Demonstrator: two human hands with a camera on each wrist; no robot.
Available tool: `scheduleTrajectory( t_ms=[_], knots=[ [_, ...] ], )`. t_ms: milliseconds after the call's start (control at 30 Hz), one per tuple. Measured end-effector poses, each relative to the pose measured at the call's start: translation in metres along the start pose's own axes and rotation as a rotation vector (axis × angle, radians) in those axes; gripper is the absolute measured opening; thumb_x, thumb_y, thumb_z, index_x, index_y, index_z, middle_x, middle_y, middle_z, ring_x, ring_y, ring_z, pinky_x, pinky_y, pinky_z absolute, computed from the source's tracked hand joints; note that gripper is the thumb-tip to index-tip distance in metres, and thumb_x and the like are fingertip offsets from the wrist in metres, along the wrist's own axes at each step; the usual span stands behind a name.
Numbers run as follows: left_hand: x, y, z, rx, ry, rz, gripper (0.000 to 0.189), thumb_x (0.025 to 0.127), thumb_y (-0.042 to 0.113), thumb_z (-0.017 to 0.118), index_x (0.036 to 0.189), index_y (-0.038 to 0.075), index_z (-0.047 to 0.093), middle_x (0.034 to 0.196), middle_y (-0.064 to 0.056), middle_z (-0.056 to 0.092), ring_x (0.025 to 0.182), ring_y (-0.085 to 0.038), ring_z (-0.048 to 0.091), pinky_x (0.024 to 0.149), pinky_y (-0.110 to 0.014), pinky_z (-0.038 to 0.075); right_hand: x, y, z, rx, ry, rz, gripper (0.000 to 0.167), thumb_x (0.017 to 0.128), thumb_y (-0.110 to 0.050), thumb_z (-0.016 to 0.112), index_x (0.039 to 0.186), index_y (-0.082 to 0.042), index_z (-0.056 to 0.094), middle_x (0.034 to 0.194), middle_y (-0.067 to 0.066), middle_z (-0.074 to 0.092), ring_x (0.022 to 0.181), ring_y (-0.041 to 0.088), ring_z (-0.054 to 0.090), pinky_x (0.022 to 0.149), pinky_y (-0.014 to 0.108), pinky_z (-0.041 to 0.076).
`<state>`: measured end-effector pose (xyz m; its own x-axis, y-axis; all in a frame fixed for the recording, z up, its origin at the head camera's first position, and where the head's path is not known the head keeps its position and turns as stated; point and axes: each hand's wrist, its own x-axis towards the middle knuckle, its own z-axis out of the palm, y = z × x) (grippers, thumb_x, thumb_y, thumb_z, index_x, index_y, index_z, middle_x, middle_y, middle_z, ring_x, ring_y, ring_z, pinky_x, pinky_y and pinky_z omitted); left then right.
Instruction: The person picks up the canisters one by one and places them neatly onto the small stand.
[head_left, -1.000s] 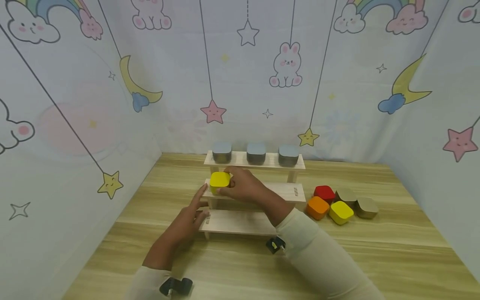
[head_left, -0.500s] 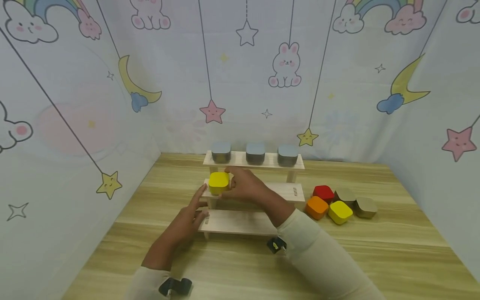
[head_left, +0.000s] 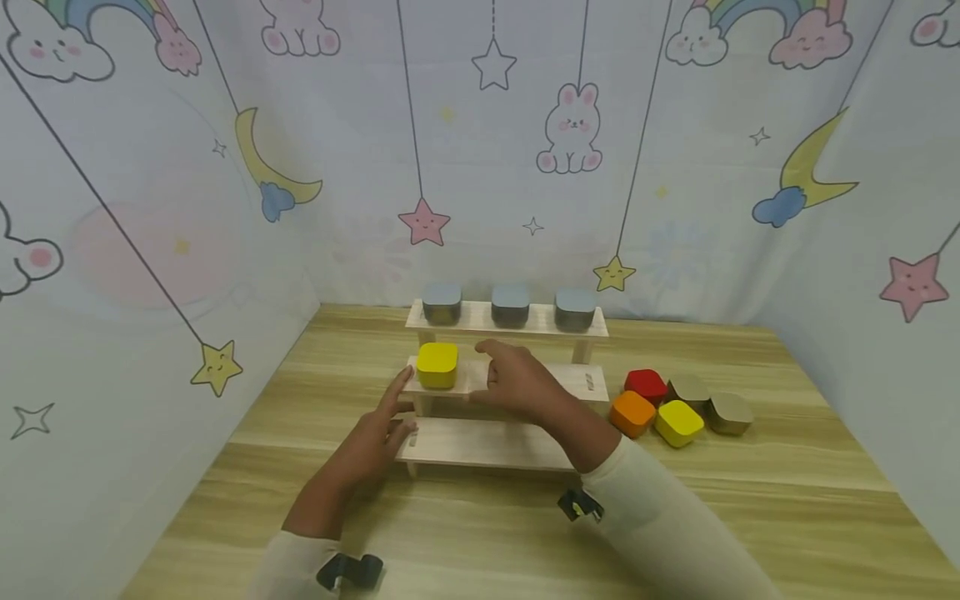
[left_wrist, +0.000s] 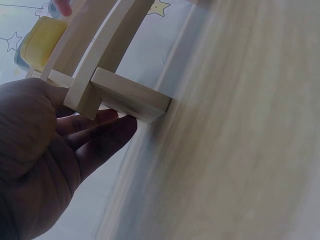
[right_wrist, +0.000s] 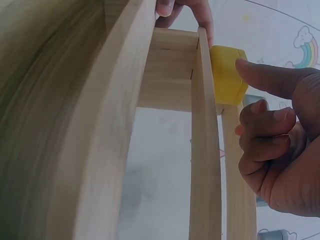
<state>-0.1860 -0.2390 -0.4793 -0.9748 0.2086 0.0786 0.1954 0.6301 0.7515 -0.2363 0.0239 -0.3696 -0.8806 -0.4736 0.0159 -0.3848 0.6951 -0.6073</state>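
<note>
A yellow rounded block [head_left: 437, 366] stands near the left end of the middle tier of a three-tier wooden rack [head_left: 487, 442]. Just right of it is my right hand [head_left: 525, 385], apart from the block in the head view, thumb and index finger spread and holding nothing. In the right wrist view its other fingers are curled loosely. My left hand [head_left: 375, 442] rests against the rack's left end, index finger reaching up to the middle tier and thumb by the lowest tier. The left wrist view shows its fairly straight fingers [left_wrist: 107, 142] against the rack's side.
Three grey blocks [head_left: 511, 307] stand in a row on the top tier. Right of the rack, the wooden table [head_left: 787, 500] bears a red block [head_left: 646, 385], an orange block [head_left: 632, 414], another yellow block [head_left: 679, 423] and two tan blocks [head_left: 730, 414]. Printed cloth walls [head_left: 480, 167] surround it.
My right hand has let go of the yellow block and drawn back to the right. The block stays on the middle tier. My left hand has kept its place.
</note>
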Motion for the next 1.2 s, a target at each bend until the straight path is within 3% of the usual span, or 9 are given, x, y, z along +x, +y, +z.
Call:
scheduleTrajectory(
  t_ms=[300, 567, 767, 1200],
  knots=[
    [0.001, 0.0, -0.001, -0.006, -0.015, 0.012, 0.089, 0.114, 0.009, 0.056, 0.176, 0.039, -0.002, 0.163, -0.03, 0.052, 0.138, -0.05, 0.066, 0.116, -0.067, 0.051, -0.039, 0.022, -0.011, 0.085, 0.051, 0.023, 0.077, 0.094, -0.026, 0.089, 0.16, -0.01, 0.053, 0.078, 0.003, 0.065, 0.061, 0.018, 0.057, 0.056, 0.031, 0.049],
    [0.001, -0.002, 0.0, -0.021, -0.027, 0.019, 0.089, 0.115, 0.012, 0.055, 0.175, 0.045, -0.004, 0.163, -0.03, 0.051, 0.139, -0.049, 0.065, 0.116, -0.067, 0.051, -0.066, 0.053, -0.028, 0.132, 0.095, -0.037, 0.075, 0.094, -0.024, 0.089, 0.157, -0.004, 0.054, 0.08, 0.003, 0.061, 0.06, 0.016, 0.05, 0.058, 0.03, 0.047],
    [0.0, -0.003, 0.0, -0.013, -0.023, 0.002, 0.089, 0.116, 0.012, 0.054, 0.174, 0.046, -0.004, 0.164, -0.029, 0.052, 0.14, -0.049, 0.065, 0.116, -0.066, 0.052, -0.081, 0.077, -0.033, 0.144, 0.108, -0.065, 0.071, 0.094, -0.02, 0.089, 0.155, -0.004, 0.056, 0.079, 0.001, 0.06, 0.056, 0.012, 0.048, 0.054, 0.027, 0.049],
    [-0.001, 0.002, -0.001, -0.023, -0.027, -0.002, 0.088, 0.115, 0.01, 0.054, 0.176, 0.041, -0.003, 0.164, -0.031, 0.05, 0.141, -0.05, 0.063, 0.117, -0.067, 0.051, -0.109, 0.115, -0.038, 0.166, 0.142, -0.081, 0.061, 0.093, -0.015, 0.088, 0.147, -0.003, 0.062, 0.078, -0.002, 0.06, 0.064, 0.009, 0.054, 0.064, 0.025, 0.053]
  ],
)
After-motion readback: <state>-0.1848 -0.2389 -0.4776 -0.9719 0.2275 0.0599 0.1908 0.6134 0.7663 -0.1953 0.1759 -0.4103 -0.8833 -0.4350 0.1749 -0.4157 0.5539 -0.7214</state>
